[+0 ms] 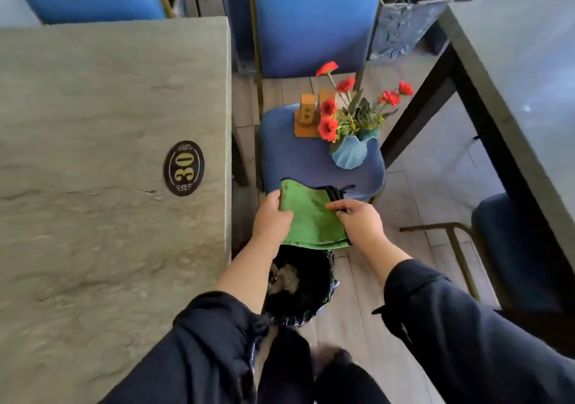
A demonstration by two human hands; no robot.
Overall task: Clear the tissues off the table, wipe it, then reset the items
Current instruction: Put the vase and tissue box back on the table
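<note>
A second table (522, 70) is standing at the right, with a dark chair (510, 248) tucked under it. Blue chair backs (314, 14) are rising behind. A grey planter (404, 23) is sitting beyond them. Pale floorboards (367, 294) are running underneath everything.

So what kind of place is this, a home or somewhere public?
Most likely a restaurant or cafe dining room. The stone-look table carries an oval number plaque reading 30, matching blue chairs stand around it, and a second table sits just across the aisle.
</note>
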